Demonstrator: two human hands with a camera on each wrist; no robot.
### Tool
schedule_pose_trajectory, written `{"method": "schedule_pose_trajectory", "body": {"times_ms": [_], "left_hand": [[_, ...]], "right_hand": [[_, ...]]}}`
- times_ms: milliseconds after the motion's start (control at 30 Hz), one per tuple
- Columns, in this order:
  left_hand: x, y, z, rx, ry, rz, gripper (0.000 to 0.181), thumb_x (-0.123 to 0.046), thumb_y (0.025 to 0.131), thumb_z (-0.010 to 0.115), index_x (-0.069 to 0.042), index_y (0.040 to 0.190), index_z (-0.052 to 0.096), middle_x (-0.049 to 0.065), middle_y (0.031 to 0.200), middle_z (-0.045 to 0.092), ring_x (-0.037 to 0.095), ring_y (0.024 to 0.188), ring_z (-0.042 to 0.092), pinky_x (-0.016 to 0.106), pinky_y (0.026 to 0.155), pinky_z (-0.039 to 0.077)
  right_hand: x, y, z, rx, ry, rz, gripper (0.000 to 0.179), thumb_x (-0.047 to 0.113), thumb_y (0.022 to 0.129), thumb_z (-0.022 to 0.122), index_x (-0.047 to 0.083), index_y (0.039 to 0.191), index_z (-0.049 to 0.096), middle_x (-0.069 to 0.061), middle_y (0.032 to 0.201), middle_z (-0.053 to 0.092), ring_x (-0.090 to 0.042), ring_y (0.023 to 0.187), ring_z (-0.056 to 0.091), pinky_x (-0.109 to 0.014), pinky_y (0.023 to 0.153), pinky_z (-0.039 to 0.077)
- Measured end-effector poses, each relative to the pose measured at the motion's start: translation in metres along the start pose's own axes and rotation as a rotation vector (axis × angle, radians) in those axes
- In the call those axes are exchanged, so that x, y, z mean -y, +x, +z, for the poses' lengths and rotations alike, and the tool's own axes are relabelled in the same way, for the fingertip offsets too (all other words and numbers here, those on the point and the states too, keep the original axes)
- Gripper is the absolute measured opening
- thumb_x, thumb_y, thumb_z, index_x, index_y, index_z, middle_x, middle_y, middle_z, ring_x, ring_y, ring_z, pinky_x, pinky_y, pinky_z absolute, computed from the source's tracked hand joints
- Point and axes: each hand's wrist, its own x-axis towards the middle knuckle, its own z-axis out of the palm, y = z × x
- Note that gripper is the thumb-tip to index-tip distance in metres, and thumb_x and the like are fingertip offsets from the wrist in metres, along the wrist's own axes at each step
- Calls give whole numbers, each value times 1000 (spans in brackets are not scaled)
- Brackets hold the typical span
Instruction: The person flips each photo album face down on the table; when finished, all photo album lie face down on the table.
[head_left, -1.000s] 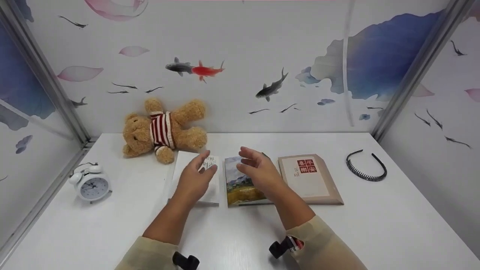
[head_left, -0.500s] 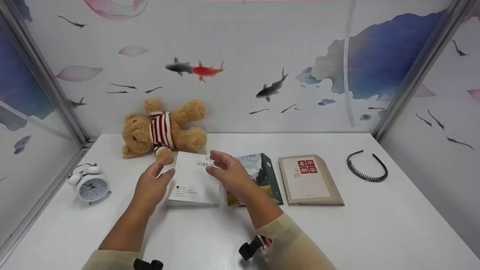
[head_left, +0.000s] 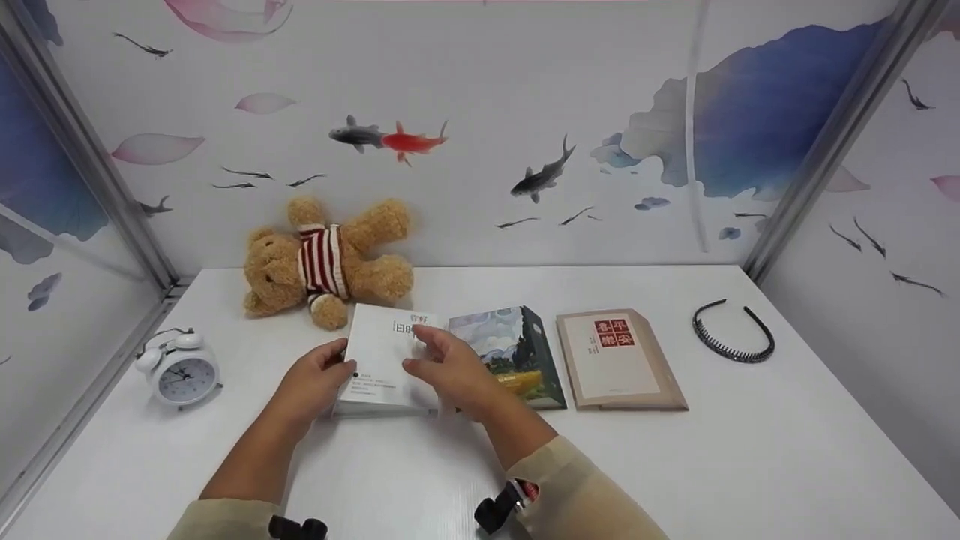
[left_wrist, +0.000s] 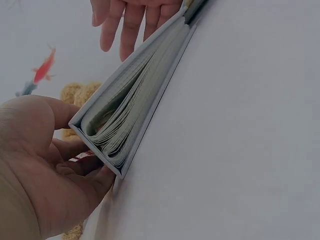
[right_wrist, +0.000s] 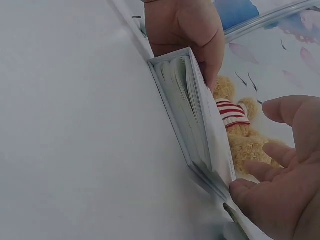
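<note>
A thick white book (head_left: 379, 356) with dark lettering lies on the white table (head_left: 420, 472). My left hand (head_left: 311, 379) holds its left side, thumb at the cover's edge and fingers along the spine. In the left wrist view, the book's page block (left_wrist: 127, 107) faces the camera, its leaves slightly fanned. My right hand (head_left: 454, 367) hovers over the right part of the white book, thumb and fingers spread apart. The right wrist view shows that hand's fingertips (right_wrist: 240, 189) right by the book's edge. Right beside lies a thick book with a painted landscape cover (head_left: 491, 341), partly behind my right hand.
A beige book (head_left: 611, 367) with a red square of characters lies further right, then a black toothed headband (head_left: 739, 356). At the left stands a white alarm clock (head_left: 187, 375). A teddy bear (head_left: 322, 259) in a striped sweater lies by the back wall.
Both hands have moved left from above the white and landscape books. The left hand has come down onto the white book's left side; the right hand has lowered over its right part.
</note>
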Motion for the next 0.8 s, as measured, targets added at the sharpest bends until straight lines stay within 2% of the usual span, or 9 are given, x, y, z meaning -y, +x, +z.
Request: {"method": "schedule_pose_trajectory", "body": {"times_ms": [133,267,367,500,633,733,800], "left_hand": [[-2,-2,1,-5,13,2,66,-30,112,53,-11,170,29,12,179,27,35,168,19,56,136,20],[-6,-4,-2,0,6,3,67,-36,111,55,-20,171,30,8,181,23,35,169,17,57,136,21],[-9,-6,-3,2,-5,10,66,-39,110,56,-25,170,32,6,182,18,36,170,11,60,136,16],[-13,-11,-4,-10,-41,33,65,-35,109,58,-23,168,37,7,182,17,35,170,7,61,136,17],[-18,-16,-4,-15,-114,62,65,-34,106,62,-22,167,41,5,180,24,29,159,33,50,125,41],[-22,-20,-2,-8,-171,91,65,-31,106,64,-21,166,41,2,178,28,26,153,43,43,120,46],[-25,-22,-1,-7,-199,119,65,-27,105,65,-19,166,42,1,178,30,27,158,42,44,124,45]], "right_hand": [[-2,-1,2,29,-10,-2,67,28,98,78,21,160,52,-7,170,46,-32,160,40,-50,131,36],[-3,-1,3,37,-7,13,69,28,97,79,23,160,51,-7,171,45,-30,160,41,-49,130,38],[-2,-1,3,37,-13,15,69,28,97,80,23,160,52,-5,170,46,-29,160,42,-48,130,38],[0,-2,3,53,-9,-3,69,29,97,79,20,160,51,-5,168,49,-27,159,44,-48,131,36],[7,-6,2,86,37,-33,68,29,99,77,16,160,50,-5,167,50,-28,159,43,-48,131,37],[15,-11,2,119,76,-64,68,28,100,76,15,161,49,-6,168,48,-30,161,40,-48,130,38],[20,-13,3,135,80,-81,68,28,100,75,16,162,49,-5,170,46,-29,161,39,-47,130,38]]}}
